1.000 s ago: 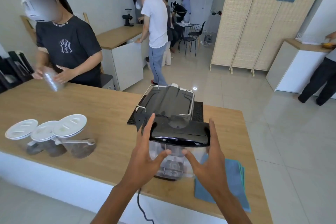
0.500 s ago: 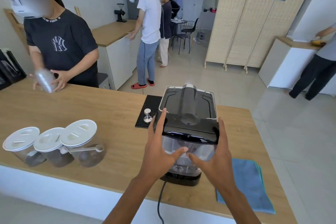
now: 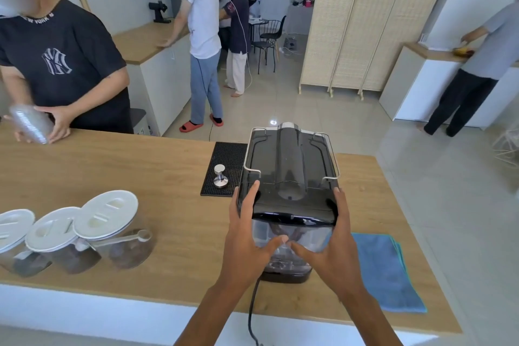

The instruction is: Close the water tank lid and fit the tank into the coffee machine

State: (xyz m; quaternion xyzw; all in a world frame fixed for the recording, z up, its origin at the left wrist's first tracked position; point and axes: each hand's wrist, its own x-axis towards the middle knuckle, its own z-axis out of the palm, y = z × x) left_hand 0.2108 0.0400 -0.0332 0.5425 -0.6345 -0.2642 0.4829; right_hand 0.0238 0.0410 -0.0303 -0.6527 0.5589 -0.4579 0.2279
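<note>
Both hands on the water tank (image 3: 292, 236) now: left hand (image 3: 247, 244) wraps its left side, fingers up over the dark lid (image 3: 292, 209), right hand (image 3: 334, 250) mirrors it, thumbs meeting on the clear front wall. A two-sided hold, probably to keep it square while seating. The lid looks shut; the tank sits against the coffee machine (image 3: 290, 161), on the desk (image 3: 140, 177) by a blue cloth (image 3: 390, 272).

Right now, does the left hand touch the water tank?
Touching. The head view shows the left hand wrapped around the water tank: thumb on its clear front, fingers along its left side.
</note>
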